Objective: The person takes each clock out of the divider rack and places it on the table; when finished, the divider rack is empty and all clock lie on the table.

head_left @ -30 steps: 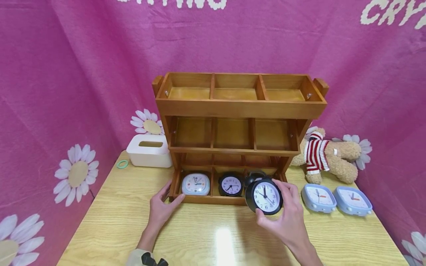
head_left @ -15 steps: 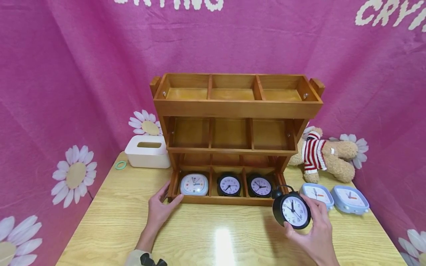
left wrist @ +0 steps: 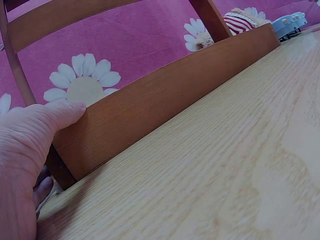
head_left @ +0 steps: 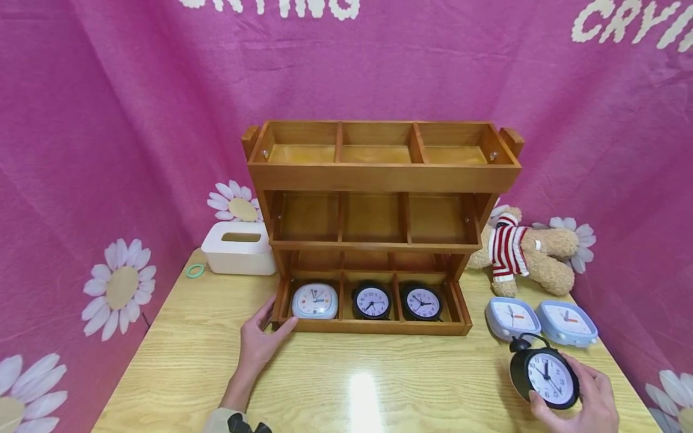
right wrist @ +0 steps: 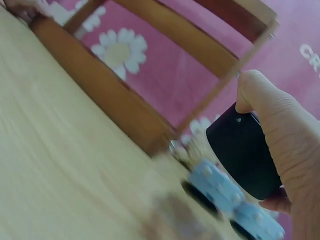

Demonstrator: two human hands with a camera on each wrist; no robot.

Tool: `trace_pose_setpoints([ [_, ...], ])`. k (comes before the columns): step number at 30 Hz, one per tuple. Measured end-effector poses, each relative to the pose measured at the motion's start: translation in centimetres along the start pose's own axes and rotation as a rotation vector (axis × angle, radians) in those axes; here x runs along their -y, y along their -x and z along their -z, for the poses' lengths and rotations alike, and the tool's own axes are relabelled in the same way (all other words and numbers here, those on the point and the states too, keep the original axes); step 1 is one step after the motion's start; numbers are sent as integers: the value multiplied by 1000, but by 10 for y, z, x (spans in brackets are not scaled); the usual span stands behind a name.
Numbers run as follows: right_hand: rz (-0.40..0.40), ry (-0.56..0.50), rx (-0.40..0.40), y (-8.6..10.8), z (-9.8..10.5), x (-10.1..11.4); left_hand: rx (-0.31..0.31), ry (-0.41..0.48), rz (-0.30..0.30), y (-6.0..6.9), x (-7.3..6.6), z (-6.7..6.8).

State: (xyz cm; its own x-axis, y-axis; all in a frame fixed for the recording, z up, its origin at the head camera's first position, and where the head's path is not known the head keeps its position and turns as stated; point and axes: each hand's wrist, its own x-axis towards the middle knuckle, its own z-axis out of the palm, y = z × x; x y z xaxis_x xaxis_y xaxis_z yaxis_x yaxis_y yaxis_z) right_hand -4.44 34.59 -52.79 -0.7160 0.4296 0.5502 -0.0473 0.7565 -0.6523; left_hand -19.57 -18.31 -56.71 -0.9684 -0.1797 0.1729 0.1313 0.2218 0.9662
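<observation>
Left hand point(head_left: 262, 344) grips wooden shelf point(head_left: 379, 178) at lower left corner | right hand point(head_left: 592, 400) grasps black alarm clock point(head_left: 549, 380) near two blue clocks point(head_left: 511, 317).

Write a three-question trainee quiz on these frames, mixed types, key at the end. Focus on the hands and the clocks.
1. What does the right hand hold?
2. True or false: the left hand is at the right end of the wooden shelf.
3. How many clocks sit in the bottom tier? A) two B) three C) five

Key:
1. A black alarm clock.
2. False; it is at the left end, on the bottom tier.
3. B
</observation>
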Motion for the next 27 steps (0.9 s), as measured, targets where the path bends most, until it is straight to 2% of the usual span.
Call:
trace_pose_setpoints([
  [5,-208,226,177,-3,25,-26,0,-5,-5,1,-2,1],
  [7,-265,295,231,-6,30,-38,1,-7,-9,1,-2,1],
  [9,-278,342,258,-10,34,-50,5,-8,-13,1,-3,1],
  [14,-248,365,266,-17,39,-75,11,-4,-14,1,-3,2],
  [19,-339,385,307,-24,39,-90,8,-5,-6,1,-3,2],
  [23,-366,428,406,-30,40,-103,16,-20,8,1,-2,3],
  [27,-383,437,428,-33,40,-109,18,-37,17,1,-2,2],
])
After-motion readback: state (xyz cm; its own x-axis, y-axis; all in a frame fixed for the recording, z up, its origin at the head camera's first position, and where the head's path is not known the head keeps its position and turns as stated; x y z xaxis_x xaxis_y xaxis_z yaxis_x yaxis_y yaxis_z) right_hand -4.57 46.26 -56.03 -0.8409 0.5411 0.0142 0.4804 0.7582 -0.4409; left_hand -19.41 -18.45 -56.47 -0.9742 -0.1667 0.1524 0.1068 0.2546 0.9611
